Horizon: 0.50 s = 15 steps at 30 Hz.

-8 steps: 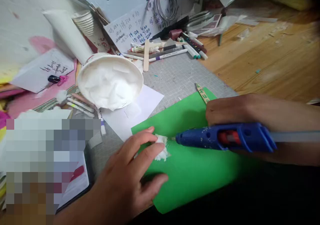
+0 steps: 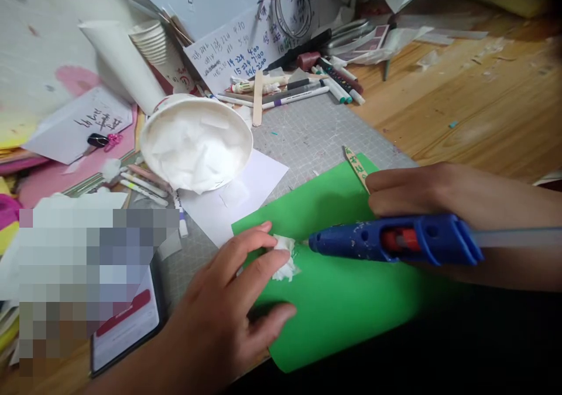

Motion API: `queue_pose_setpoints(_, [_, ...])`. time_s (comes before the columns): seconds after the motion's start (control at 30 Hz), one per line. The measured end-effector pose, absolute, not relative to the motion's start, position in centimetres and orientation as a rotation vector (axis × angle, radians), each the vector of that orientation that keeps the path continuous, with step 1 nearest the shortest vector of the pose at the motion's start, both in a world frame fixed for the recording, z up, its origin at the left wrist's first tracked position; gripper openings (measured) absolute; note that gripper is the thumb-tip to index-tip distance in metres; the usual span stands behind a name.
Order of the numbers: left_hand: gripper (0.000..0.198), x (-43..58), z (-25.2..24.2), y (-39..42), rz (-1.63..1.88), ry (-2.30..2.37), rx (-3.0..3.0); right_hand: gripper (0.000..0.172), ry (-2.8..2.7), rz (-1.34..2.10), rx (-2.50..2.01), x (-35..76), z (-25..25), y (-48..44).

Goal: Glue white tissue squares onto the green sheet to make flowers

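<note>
My right hand (image 2: 408,193) is closed round a blue hot glue gun (image 2: 351,243), with a translucent glue stick (image 2: 518,237) running out of its back end. Its nozzle points left, just beside a small crumpled piece of white tissue (image 2: 285,260) on a green sheet of paper (image 2: 333,313). Index and middle fingertips of my left hand (image 2: 232,289) rest on that tissue, the thumb apart from them. A wooden stick with green marks (image 2: 355,164) reaches out past my right hand; whether the hand holds it I cannot tell.
A paper bowl (image 2: 144,143) full of white tissue stands on white paper (image 2: 267,175) over a grey cutting mat (image 2: 316,126). Pens and markers (image 2: 298,93) and a craft stick (image 2: 257,99) lie behind. Paper cups (image 2: 153,50) lean at back left; a phone (image 2: 132,336) lies front left.
The view has shifted slightly, showing more of the phone. Both hands, the glue gun and the tissue keep nearly the same places.
</note>
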State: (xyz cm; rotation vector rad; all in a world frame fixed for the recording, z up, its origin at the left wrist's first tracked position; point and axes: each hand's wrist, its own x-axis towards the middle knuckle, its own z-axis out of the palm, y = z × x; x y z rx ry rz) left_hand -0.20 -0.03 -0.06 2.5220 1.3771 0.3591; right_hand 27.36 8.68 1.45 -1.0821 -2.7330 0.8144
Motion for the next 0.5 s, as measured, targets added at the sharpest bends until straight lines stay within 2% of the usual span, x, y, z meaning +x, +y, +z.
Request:
queue_pose_setpoints(0.07, [0.033, -0.17, 0.0, 0.01, 0.357, 1.371, 2.51, 0.018, -2.737, 0.899, -1.045, 27.42, 1.6, 8.67])
queue_pose_setpoints(0.23, [0.033, -0.07, 0.2, 0.08, 0.358, 1.364, 2.512, 0.01, -2.751, 0.982, -0.965, 27.55, 1.61, 8.66])
queue_pose_setpoints(0.37, [0.032, -0.06, 0.28, 0.12, 0.349, 1.374, 2.524, 0.022, -2.717, 0.919, -1.002, 27.56, 1.47, 8.69])
queue_pose_setpoints(0.5, [0.032, -0.08, 0.27, 0.17, 0.338, 1.359, 2.534, 0.02, -2.744, 0.903, -0.984, 27.82, 1.55, 8.71])
